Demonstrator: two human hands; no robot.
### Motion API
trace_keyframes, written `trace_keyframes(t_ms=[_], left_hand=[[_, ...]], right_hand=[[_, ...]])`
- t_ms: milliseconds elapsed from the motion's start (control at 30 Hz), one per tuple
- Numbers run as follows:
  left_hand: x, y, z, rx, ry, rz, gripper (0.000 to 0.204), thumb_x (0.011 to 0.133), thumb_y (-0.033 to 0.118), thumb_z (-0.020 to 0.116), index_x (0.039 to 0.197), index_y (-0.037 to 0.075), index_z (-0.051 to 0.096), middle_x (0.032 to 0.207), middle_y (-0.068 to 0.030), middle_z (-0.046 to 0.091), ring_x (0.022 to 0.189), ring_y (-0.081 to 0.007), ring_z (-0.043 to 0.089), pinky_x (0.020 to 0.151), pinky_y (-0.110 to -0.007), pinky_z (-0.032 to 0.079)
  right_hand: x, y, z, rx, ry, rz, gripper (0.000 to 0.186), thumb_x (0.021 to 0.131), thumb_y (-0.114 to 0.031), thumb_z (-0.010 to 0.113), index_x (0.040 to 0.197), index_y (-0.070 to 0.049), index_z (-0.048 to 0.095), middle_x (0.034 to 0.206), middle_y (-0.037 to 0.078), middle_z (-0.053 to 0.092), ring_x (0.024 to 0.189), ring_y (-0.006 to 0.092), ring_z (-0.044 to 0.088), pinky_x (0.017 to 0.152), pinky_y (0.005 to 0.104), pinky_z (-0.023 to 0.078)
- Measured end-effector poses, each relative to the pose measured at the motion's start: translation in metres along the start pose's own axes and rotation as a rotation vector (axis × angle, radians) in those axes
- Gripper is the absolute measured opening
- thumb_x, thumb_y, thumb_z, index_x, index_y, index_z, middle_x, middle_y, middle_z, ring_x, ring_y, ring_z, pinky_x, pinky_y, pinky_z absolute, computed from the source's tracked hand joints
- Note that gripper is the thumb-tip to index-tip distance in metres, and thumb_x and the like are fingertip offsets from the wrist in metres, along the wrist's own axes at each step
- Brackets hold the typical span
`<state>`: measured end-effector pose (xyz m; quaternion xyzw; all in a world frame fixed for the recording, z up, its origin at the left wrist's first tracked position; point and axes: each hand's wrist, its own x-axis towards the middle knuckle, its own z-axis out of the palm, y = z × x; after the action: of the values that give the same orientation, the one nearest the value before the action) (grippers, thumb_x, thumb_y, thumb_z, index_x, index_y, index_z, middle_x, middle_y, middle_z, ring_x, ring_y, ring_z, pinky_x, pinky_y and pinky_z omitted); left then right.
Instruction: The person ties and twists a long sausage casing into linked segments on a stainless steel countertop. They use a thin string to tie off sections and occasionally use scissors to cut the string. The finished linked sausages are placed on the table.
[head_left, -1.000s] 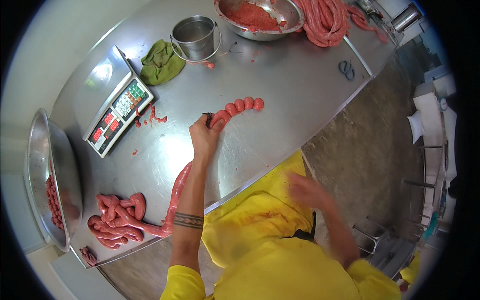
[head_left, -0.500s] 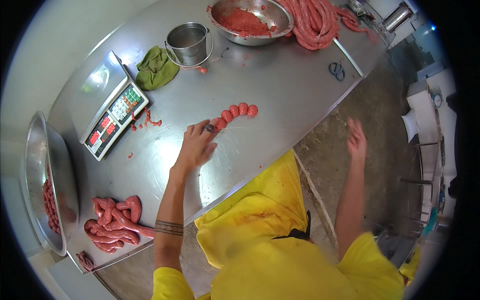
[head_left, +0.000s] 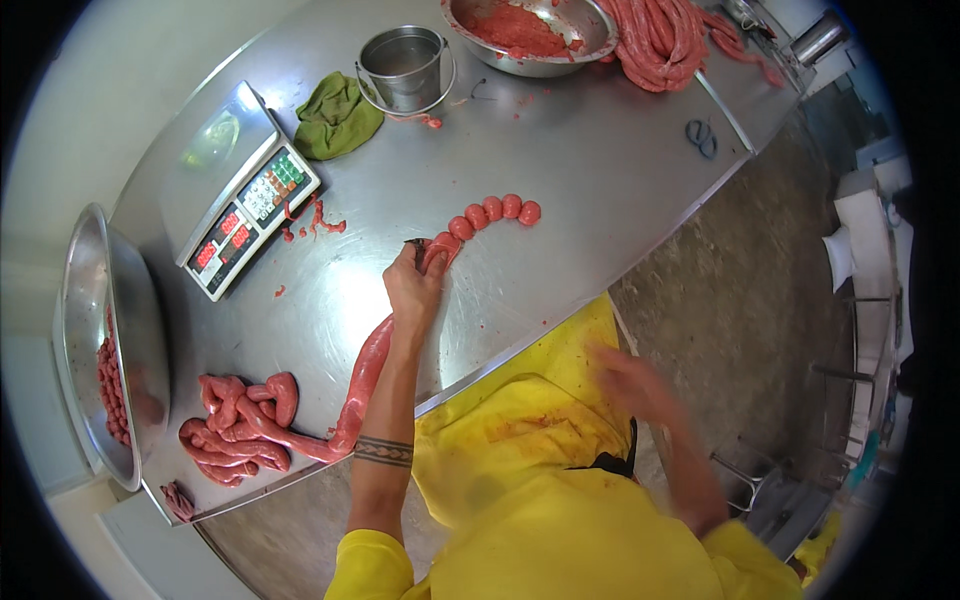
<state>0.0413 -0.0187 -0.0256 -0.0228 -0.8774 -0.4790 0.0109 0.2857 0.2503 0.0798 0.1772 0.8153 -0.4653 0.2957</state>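
My left hand (head_left: 412, 285) is closed on a long raw pink sausage, its thumb and fingers pinching the casing beside the last round link. A short curved chain of round sausage links (head_left: 492, 208) lies on the metal table (head_left: 500, 290) just beyond my fingertips. From under my left wrist the untied sausage (head_left: 362, 385) runs back toward me to a coiled heap of sausage (head_left: 235, 430) at the table's near left. Over my yellow apron, off the table's front edge, my right hand (head_left: 635, 385) is smeared by motion, so its fingers cannot be made out.
At the left stand a digital scale (head_left: 250, 205) and a large steel bowl (head_left: 135, 300) with small links inside. Farther back are a green cloth (head_left: 335, 115), a steel bucket (head_left: 405, 75), a bowl of ground meat (head_left: 530, 62), more coiled sausage (head_left: 655, 45) and scissors (head_left: 702, 138).
My left hand has gone from loosely spread fingers to a pinch on the sausage, whose length now stretches under my forearm. My right hand has moved left and closer to my body.
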Motion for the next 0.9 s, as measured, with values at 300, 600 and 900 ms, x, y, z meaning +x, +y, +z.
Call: trace_keyframes(t_ms=[300, 600, 900], left_hand=[[-0.001, -0.014, -0.014, 0.491, -0.35, 0.844, 0.009, 0.09, 0.015, 0.068, 0.087, 0.011, 0.076, 0.087, -0.0065, 0.052, 0.085, -0.0274, 0.057, 0.072, -0.041, 0.053], [-0.036, -0.001, 0.001, 0.49, -0.099, 0.199, 0.02, 0.096, 0.022, 0.067, 0.096, 0.003, 0.065, 0.092, -0.0153, 0.065, 0.085, -0.0379, 0.065, 0.072, -0.05, 0.054], [-0.035, -0.005, -0.006, 0.218, -0.081, 0.06, 0.03, 0.099, 0.026, 0.065, 0.085, 0.0, 0.061, 0.083, -0.0226, 0.066, 0.076, -0.0438, 0.064, 0.066, -0.051, 0.05]], right_hand=[[-0.143, 0.291, -0.059, 1.499, -0.233, 0.078, 0.026, 0.098, -0.012, 0.067, 0.123, -0.005, 0.066, 0.089, 0.006, 0.067, 0.075, 0.0192, 0.06, 0.066, 0.0347, 0.049], [0.206, 0.027, -0.159, 0.317, 0.424, 0.015, 0.047, 0.079, -0.02, 0.08, 0.123, -0.008, 0.067, 0.094, 0.01, 0.072, 0.07, 0.0194, 0.062, 0.056, 0.0309, 0.047], [0.118, -0.132, 0.058, -0.676, 0.007, -0.638, 0.082, 0.084, -0.016, 0.074, 0.154, -0.004, 0.032, 0.13, 0.021, 0.062, 0.122, 0.0384, 0.06, 0.104, 0.049, 0.047]])
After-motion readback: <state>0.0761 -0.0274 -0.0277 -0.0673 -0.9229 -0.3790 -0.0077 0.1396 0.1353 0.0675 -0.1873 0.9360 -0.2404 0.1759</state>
